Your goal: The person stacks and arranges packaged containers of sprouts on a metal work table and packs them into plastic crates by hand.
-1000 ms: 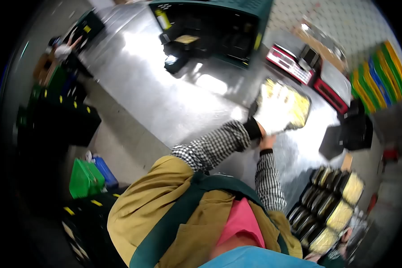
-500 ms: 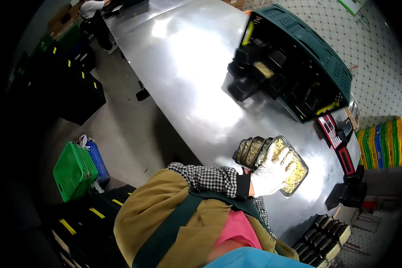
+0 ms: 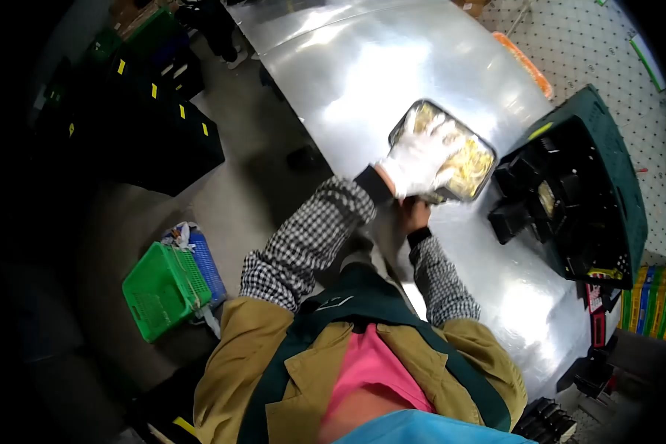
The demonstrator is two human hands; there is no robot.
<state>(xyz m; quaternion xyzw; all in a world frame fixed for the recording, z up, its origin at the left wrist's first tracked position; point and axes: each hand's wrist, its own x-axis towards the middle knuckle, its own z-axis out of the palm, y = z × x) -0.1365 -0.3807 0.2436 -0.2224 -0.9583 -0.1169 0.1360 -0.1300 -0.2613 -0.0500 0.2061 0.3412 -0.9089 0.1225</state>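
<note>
My left hand (image 3: pixel 419 155), in a white glove, lies with fingers spread across the top of a black plastic food tray (image 3: pixel 472 167). Pale yellow strands, possibly bean sprouts, fill this tray under a clear cover. At the tray's near edge is my bare right hand (image 3: pixel 416 213), its fingers mostly hidden beneath the edge. Between them the two hands hold the tray over the metal table. Whatever is under this tray is largely hidden; a bit of another tray edge shows near my right hand.
The metal table (image 3: pixel 496 248) bears a tipped dark green crate (image 3: pixel 620 159) holding several black trays (image 3: pixel 529 185). A red scale (image 3: pixel 597 325) is at the right. Green basket (image 3: pixel 152 300) and dark crates (image 3: pixel 163 140) stand on the floor at left. A person's legs (image 3: pixel 214 33) show at top.
The tray in my hands has moved away from my body along the table, to the upper left relative to the crate. My right hand has come into sight. The view has turned and shifted.
</note>
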